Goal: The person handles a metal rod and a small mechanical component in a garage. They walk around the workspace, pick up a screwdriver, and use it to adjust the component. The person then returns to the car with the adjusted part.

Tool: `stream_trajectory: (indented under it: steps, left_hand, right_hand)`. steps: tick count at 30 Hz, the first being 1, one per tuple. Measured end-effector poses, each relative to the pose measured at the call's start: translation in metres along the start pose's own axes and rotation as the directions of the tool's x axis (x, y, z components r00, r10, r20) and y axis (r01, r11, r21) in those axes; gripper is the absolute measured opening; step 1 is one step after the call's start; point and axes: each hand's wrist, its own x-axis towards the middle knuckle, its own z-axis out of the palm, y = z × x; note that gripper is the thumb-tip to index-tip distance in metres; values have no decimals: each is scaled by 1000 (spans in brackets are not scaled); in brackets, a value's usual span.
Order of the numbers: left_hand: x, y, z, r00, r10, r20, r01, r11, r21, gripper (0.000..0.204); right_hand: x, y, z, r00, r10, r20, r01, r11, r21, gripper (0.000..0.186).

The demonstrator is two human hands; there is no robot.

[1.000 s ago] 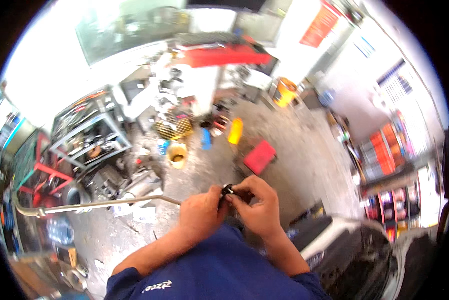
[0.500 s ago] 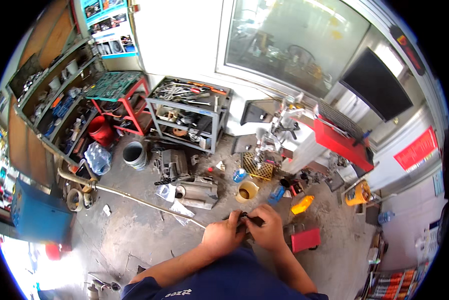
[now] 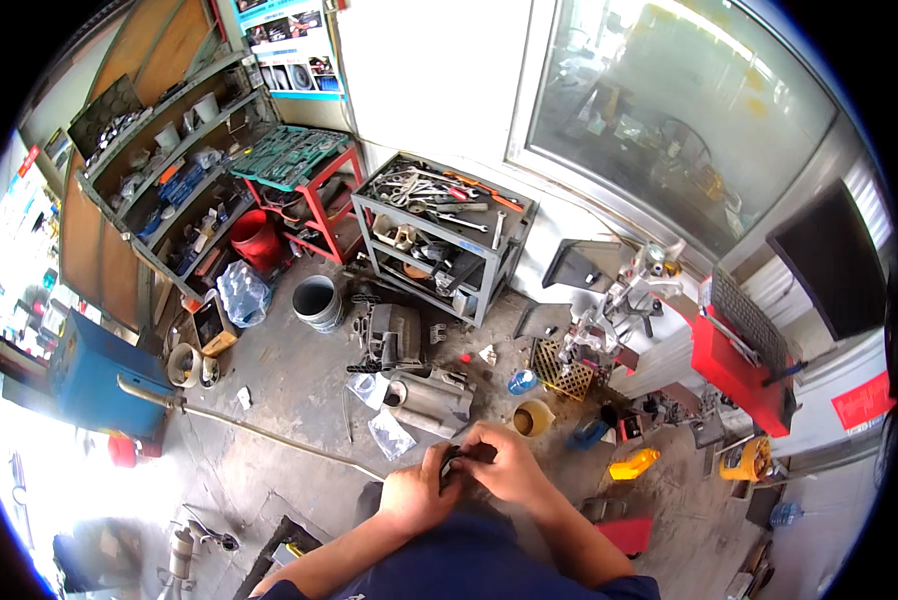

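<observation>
Both hands meet close in front of my body at the lower middle. My left hand (image 3: 416, 497) is closed round a small dark part (image 3: 452, 459), too small and covered to tell its kind. From the right, my right hand (image 3: 502, 464) pinches at the same part with thumb and fingertips. The fingers hide most of it. Just beyond the hands, a grey metal housing (image 3: 439, 400) lies on the floor beside a clear plastic bag (image 3: 392, 434).
A long pole (image 3: 269, 436) reaches from the left toward my hands. Farther off stand a grey tool cart (image 3: 484, 280), a red cart (image 3: 344, 215), a metal bucket (image 3: 318, 304) and a beige pot (image 3: 534, 418). At right lie a yellow bottle (image 3: 635, 464) and a red box (image 3: 626, 535).
My view has turned left, so the surroundings sit farther right in the picture. Both hands stay together on the small dark part, with the right fingers shifted slightly over it.
</observation>
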Motion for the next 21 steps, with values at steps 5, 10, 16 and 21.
stream_trajectory:
  steps: [5,10,16,21]
  left_hand:
    - [9,-50,-25,990,-69,-123,65,997,-34,49]
    - [12,-120,-81,977,-155,-149,146,987,-71,49]
    - [4,-225,-185,949,-221,-222,202,973,-109,45]
    - [-5,-313,-256,925,-217,-311,211,976,-53,45]
  right_hand:
    - [57,-5,44,996,-87,31,91,984,-152,26]
    - [129,-35,122,939,-331,96,344,896,-282,28]
    - [213,-68,253,899,-400,180,437,849,-297,26]
    - [281,-93,355,836,-504,218,541,826,-161,23]
